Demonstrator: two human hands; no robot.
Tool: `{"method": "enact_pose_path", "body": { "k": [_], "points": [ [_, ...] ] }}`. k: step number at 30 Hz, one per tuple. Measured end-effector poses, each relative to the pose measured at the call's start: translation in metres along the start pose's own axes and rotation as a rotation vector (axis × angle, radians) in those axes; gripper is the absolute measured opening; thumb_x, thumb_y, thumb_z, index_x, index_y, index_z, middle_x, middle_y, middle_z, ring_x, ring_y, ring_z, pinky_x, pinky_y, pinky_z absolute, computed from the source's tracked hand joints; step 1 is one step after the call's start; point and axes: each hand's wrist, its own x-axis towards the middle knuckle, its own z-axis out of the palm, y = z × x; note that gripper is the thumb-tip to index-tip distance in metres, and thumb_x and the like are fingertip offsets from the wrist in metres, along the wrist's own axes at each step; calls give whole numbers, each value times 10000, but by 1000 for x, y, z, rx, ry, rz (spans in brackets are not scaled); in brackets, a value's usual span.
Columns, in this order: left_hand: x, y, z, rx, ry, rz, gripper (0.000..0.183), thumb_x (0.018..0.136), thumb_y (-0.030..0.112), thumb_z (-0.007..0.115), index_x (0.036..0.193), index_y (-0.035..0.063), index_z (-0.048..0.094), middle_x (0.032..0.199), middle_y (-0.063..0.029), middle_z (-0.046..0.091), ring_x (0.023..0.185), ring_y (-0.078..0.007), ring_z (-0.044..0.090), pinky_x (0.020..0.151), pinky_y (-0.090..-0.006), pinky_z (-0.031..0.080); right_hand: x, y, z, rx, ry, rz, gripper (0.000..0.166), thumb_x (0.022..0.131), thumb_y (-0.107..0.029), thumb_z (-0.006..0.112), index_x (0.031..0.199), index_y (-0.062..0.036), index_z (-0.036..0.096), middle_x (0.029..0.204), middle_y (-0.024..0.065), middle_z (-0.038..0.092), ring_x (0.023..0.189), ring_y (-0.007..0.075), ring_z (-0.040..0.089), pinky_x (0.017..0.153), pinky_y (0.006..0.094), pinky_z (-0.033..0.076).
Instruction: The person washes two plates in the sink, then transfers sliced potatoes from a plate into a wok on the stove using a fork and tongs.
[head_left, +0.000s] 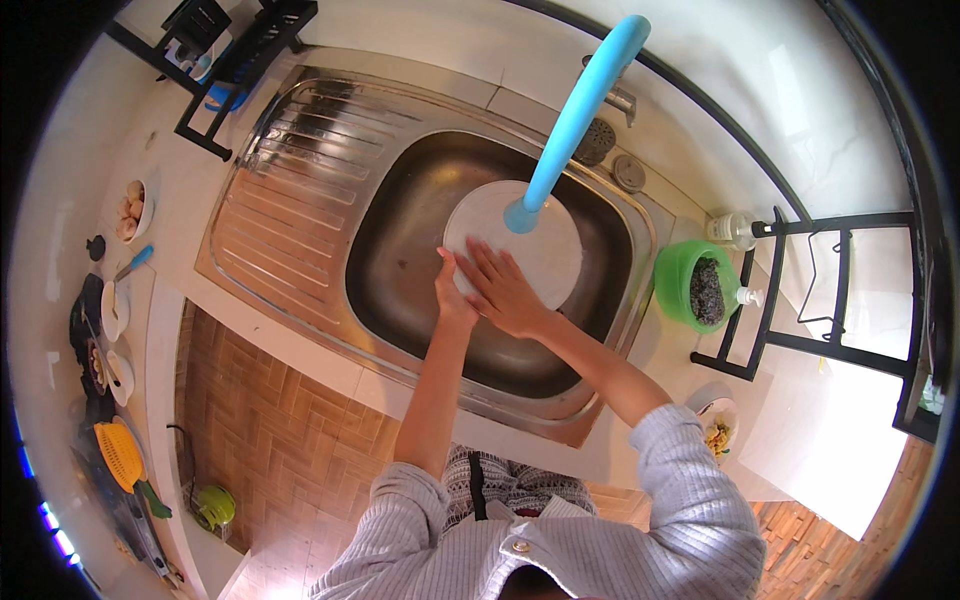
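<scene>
A white round plate or board (544, 259) is over the steel sink basin (405, 262). At its lower left edge is my left hand (454, 294), thumb side up, its other fingers mostly hidden under or behind the rim. My right hand (501, 294) lies flat across the plate's upper face, fingers stretched out, with nothing seen in its grasp. Above the plate hangs the mouth of a light blue tap hose (574, 124); whether water runs from it is hard to see.
A ribbed steel drainboard (292, 202) adjoins the basin. On the right stand a green tub (675, 289) holding a dark scourer (706, 291), a pump bottle (731, 230) and a black metal rack (772, 292). Bowls, a blue-handled knife (135, 262) and a yellow basket (120, 454) line the left counter.
</scene>
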Motion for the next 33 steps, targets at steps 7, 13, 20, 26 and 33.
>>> {"method": "enact_pose_path", "body": {
  "k": [7, 13, 20, 26, 33],
  "points": [
    [-9, -9, 7, 202, 180, 3, 646, 910, 516, 521, 1278, -13, 475, 1232, -120, 547, 1104, -257, 542, 942, -425, 436, 27, 67, -14, -298, 544, 252, 435, 907, -306, 514, 1315, -157, 489, 1422, 183, 381, 1337, 364, 311, 1053, 573, 212],
    [-30, -17, 16, 315, 288, -6, 590, 921, 481, 524, 1252, -5, 485, 1197, -112, 566, 1088, -253, 558, 945, -426, 441, 75, 71, -5, -21, 727, 191, 158, 811, -192, 575, 921, -98, 638, 833, 91, 631, 849, 313, 582, 773, 466, 416],
    [-36, -16, -1, 365, 245, -261, 493, 814, 235, 647, 1218, -10, 506, 1118, -111, 594, 1020, -245, 582, 901, -396, 458, 75, 87, 12, -297, 893, -148, 150, 766, -165, 610, 687, -41, 581, 681, 94, 607, 642, 321, 583, 605, 424, 461],
    [-32, 6, 39, 710, 171, -311, 616, 591, 38, 557, 1203, 12, 492, 1026, -87, 596, 967, -235, 581, 859, -354, 464, 55, 103, 7, 397, 508, 263, 113, 740, -167, 627, 660, -96, 591, 687, 66, 605, 644, 282, 588, 622, 410, 467],
    [-20, -12, -23, 623, 117, -339, 729, 539, 12, 548, 1262, 16, 453, 1034, -86, 584, 913, -217, 588, 753, -320, 500, 79, 67, -7, -93, 723, -316, 76, 742, -97, 592, 680, -65, 563, 684, 108, 578, 631, 293, 573, 610, 383, 482]
  ]
}}
